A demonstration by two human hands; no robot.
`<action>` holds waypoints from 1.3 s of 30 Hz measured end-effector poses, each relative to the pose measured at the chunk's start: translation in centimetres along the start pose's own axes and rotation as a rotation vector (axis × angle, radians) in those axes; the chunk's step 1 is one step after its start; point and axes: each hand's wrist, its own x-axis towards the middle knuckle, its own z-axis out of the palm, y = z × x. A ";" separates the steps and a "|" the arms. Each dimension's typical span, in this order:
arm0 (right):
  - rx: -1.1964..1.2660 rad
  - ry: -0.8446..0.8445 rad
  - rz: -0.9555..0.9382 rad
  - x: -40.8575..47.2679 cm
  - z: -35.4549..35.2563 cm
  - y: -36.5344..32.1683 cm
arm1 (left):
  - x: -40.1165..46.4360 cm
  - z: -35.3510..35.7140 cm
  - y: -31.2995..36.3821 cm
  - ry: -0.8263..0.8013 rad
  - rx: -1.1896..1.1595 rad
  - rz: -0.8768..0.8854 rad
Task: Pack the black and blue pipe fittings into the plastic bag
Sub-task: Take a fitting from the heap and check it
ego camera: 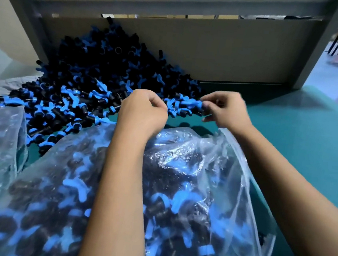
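So there's a big heap of black and blue pipe fittings (98, 74) piled against the cardboard wall at the back left of the teal table (308, 146), spilling forward toward the near edge, and a clear plastic bag (180, 170) sits at the near edge, already pretty full of them. Both hands are out past the bag's mouth at the front fringe of the heap. The left hand (142, 112) has its fingers curled in tight, thumb meeting fingertips, seemingly pinching a fitting, though I can't actually see what's inside that grip. The right hand (226, 111) is pinching a blue-winged fitting (195, 105) between thumb and fingertips at the right end of the row. My guess on handling: these are small hard plastic pieces, light one by one, stiff, not fragile at all — but smooth and knobbly, so they'll tangle by the blue wings and slide off each other when you scoop. Easiest hold looks like the black barrel or the base of the wing. The bag is the opposite — thin, floppy, crinkly, and probably heavy now with that load, so I'd lift it from underneath rather than by the film, and keep the mouth propped open while dropping in more.
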 end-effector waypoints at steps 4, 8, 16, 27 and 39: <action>0.396 0.075 -0.066 -3.6 -3.9 -1.6 | -0.8 1.0 1.4 -0.079 -0.296 -0.012; 0.466 0.014 -0.118 -5.8 -5.9 -2.5 | -2.2 2.6 3.3 -0.224 -0.495 -0.026; 0.498 -0.095 -0.088 -6.8 -7.3 -2.1 | -3.0 4.4 3.9 -0.282 -0.569 0.050; 0.575 -0.154 -0.011 -6.9 -6.7 -1.0 | -2.5 4.0 3.4 -0.219 -0.526 0.054; 0.630 -0.119 -0.135 -7.0 -5.4 -1.4 | -2.4 3.7 3.4 -0.288 -0.715 0.021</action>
